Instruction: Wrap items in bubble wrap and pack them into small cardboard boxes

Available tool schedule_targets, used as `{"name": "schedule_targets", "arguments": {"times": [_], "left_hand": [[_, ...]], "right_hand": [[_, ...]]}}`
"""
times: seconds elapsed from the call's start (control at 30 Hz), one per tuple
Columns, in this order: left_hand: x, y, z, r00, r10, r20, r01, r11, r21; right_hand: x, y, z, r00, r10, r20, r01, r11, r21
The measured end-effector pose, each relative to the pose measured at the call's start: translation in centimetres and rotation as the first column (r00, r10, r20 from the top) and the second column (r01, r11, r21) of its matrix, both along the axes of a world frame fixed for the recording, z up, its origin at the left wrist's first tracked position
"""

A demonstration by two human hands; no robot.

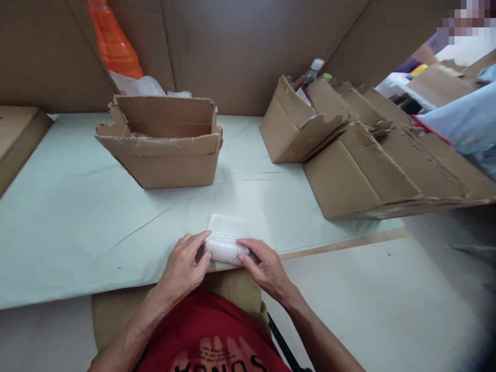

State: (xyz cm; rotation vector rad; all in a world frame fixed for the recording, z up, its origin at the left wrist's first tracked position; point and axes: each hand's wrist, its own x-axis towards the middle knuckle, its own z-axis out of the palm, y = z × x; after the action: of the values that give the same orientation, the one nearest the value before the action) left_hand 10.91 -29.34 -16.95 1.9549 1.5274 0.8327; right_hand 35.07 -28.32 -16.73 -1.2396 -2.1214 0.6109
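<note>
A small, flat bundle of clear bubble wrap (226, 238) lies near the front edge of the covered table, in the middle of the head view. My left hand (189, 260) grips its left side between thumb and fingers. On the right side, my right hand (262, 262) pinches it the same way, thumb at the near corner. What the wrap encloses, if anything, cannot be made out.
Behind the bundle stands an open cardboard box (178, 161). Torn-edged cardboard boxes (341, 173) line the right side, one with a white-capped bottle (315, 66). An orange bottle (114, 44) leans at the back left. A cardboard box (19, 134) sits far left.
</note>
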Motion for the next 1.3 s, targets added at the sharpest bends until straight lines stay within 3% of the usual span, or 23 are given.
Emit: {"name": "schedule_targets", "arguments": {"times": [0.1, 0.17, 0.23, 0.3, 0.4, 0.5, 0.6, 0.67, 0.73, 0.87, 0.97, 1.03, 1.1, 1.2, 1.3], "left_hand": [[0.1, 1.0, -0.1, 0.995, 0.038, -0.087, -0.043, 0.998, -0.050], [0.3, 1.6, -0.1, 0.991, 0.051, -0.121, -0.059, 0.996, -0.062], [0.4, 1.7, 0.0, 0.994, 0.077, -0.078, -0.084, 0.992, -0.091], [0.4, 1.2, 0.1, 0.987, 0.151, 0.047, -0.142, 0.978, -0.156], [0.3, 0.1, 0.5, 0.899, 0.317, 0.304, -0.217, 0.922, -0.320], [0.3, -0.8, 1.2, 0.749, 0.385, 0.539, -0.118, 0.879, -0.463], [0.5, -1.1, 2.0, 0.641, 0.389, 0.662, -0.019, 0.870, -0.492], [0.8, -1.3, 2.1, 0.634, 0.367, 0.680, 0.004, 0.878, -0.478], [1.0, -1.5, 1.8, 0.681, 0.310, 0.663, 0.031, 0.892, -0.450], [0.5, -1.2, 1.4, 0.862, 0.138, 0.487, 0.001, 0.961, -0.275], [-1.4, 0.9, 2.9, 0.963, 0.068, 0.260, -0.095, 0.991, 0.097], [-3.2, 3.3, 5.0, 0.991, 0.102, 0.092, -0.130, 0.912, 0.389], [-5.0, 6.1, 7.4, 0.979, 0.194, -0.060, -0.120, 0.794, 0.596], [-7.1, 10.4, 10.1, 0.912, 0.355, -0.206, -0.104, 0.686, 0.721], [-8.3, 13.4, 10.9, 0.860, 0.423, -0.285, -0.094, 0.681, 0.726]], "right_hand": [[-0.3, 0.1, 0.2, 0.997, -0.049, 0.060, 0.038, 0.986, 0.163], [-0.7, 0.3, 0.0, 0.990, 0.006, 0.139, -0.033, 0.980, 0.198], [-1.2, 0.6, -0.4, 0.981, 0.054, 0.188, -0.089, 0.979, 0.184], [-1.6, 0.9, -0.7, 0.989, 0.033, 0.142, -0.057, 0.985, 0.165], [-2.2, 1.0, -0.5, 0.998, -0.050, -0.029, 0.052, 0.995, 0.081], [-2.9, 0.6, 0.1, 0.988, -0.029, -0.149, 0.014, 0.995, -0.099], [-3.2, 0.4, 0.5, 0.978, 0.027, -0.208, -0.064, 0.983, -0.173], [-3.1, 0.6, 0.6, 0.975, 0.035, -0.217, -0.075, 0.981, -0.181], [-3.0, 0.9, 0.9, 0.972, 0.057, -0.229, -0.115, 0.962, -0.247], [-3.1, 2.1, 1.8, 0.963, 0.098, -0.251, -0.196, 0.893, -0.405], [-3.1, 3.9, 2.1, 0.939, -0.069, -0.338, -0.094, 0.891, -0.444], [-2.9, 5.4, 1.8, 0.882, -0.208, -0.422, -0.035, 0.865, -0.500], [-2.7, 6.5, 0.9, 0.833, -0.303, -0.463, -0.002, 0.835, -0.550], [-2.4, 7.1, -0.6, 0.849, -0.324, -0.417, 0.054, 0.839, -0.541], [-2.3, 6.6, -1.8, 0.889, -0.302, -0.345, 0.110, 0.871, -0.479]]}}
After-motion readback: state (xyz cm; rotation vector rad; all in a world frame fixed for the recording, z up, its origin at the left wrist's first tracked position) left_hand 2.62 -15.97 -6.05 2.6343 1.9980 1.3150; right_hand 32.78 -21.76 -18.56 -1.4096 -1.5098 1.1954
